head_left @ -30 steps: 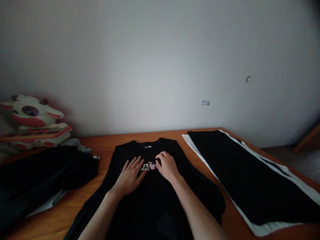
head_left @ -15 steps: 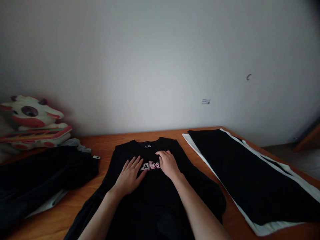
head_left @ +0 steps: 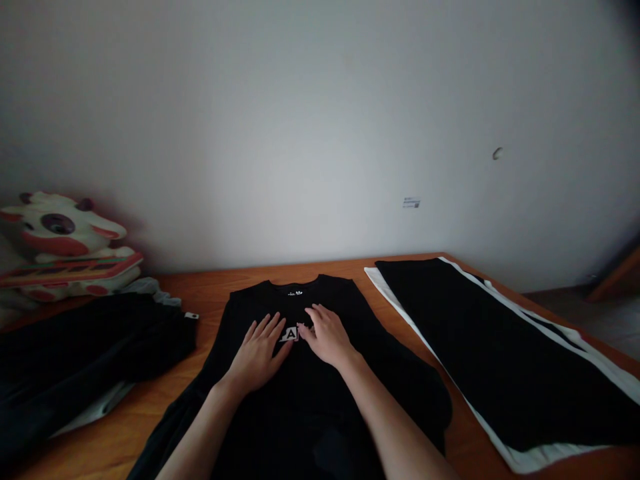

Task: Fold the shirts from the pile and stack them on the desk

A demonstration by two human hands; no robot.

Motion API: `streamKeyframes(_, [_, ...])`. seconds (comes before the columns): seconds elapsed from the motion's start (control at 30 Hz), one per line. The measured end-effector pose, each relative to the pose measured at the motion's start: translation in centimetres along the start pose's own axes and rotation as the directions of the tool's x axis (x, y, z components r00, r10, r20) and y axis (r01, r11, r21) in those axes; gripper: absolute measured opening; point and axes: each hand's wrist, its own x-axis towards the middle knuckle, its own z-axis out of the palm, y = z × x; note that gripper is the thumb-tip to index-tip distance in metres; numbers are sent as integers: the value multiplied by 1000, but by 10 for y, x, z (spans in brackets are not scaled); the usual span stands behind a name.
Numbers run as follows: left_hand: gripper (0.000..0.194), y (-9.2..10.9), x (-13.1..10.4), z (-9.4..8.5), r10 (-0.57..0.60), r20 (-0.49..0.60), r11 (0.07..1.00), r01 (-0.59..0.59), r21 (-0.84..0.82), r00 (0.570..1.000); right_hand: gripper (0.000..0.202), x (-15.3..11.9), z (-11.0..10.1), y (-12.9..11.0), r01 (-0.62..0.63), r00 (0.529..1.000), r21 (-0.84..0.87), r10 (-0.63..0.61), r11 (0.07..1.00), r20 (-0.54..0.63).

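Observation:
A black T-shirt [head_left: 300,407] lies spread out in front of me, its neckline toward the wall and a white-and-pink print [head_left: 291,333] on its chest. Flat on the cloth, left of the print, rests my left hand [head_left: 256,357] with its fingers spread. My right hand [head_left: 327,337] lies over the right part of the print and hides several letters; its fingers are extended and a little apart. Neither hand grips the fabric. The lower end of the shirt runs out of view between my forearms.
Dark clothes [head_left: 100,347] lie heaped on the left of the wooden table [head_left: 200,293]. Behind them stands a cow-shaped toy keyboard [head_left: 75,247]. To the right are flat black and white garments [head_left: 490,347], stacked. A pale wall [head_left: 310,133] rises behind the table.
My right hand has slid slightly left and now covers more of the print, with its fingers more stretched out. My left hand and the shirt stay in place.

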Motion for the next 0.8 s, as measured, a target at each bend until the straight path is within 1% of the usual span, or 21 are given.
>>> streamKeyframes(0.03, [64,2,0,-1,-27,0,1000,27,12,1000,46,-2,2,-2,-3,1000,-16,3,1000,28])
streamKeyframes(0.1, [73,6,-1,-2,-148,-16,988,148,52,989,52,-4,4,-4,-10,997,-38,14,999,82])
streamKeyframes(0.17, [89,9,-2,-4,-290,-35,952,292,95,956,55,-6,5,-5,-19,994,-40,23,999,107])
streamKeyframes(0.2, [95,10,-2,-4,-336,-34,935,337,112,941,57,-6,5,-6,-21,994,-36,25,999,111])
streamKeyframes(0.23, [98,11,-2,-5,-358,-27,925,359,127,933,58,-6,6,-6,-21,994,-31,24,999,109])
streamKeyframes(0.33, [96,10,-2,-4,-343,-9,927,340,156,939,56,-5,6,-5,-19,998,11,19,1000,53])
streamKeyframes(0.43, [95,9,-2,-3,-337,-28,926,337,168,941,42,-2,5,0,-47,995,104,56,993,-78])
streamKeyframes(0.5, [95,9,-2,-3,-342,-28,924,341,171,939,34,-1,3,5,-115,977,109,132,987,-165])
streamKeyframes(0.57, [95,9,-2,-4,-343,-20,924,341,172,939,26,-1,1,9,-225,947,46,229,973,-226])
streamKeyframes(0.63, [95,10,-2,-4,-340,-15,925,337,173,940,22,-3,-1,11,-316,919,-20,301,948,-254])
streamKeyframes(0.67, [95,10,-2,-5,-340,-13,925,337,175,940,22,-3,-2,11,-341,911,-41,320,939,-260])
streamKeyframes(0.8, [95,10,-2,-5,-347,-10,922,343,181,938,20,-6,-4,8,-347,913,-79,317,935,-259])
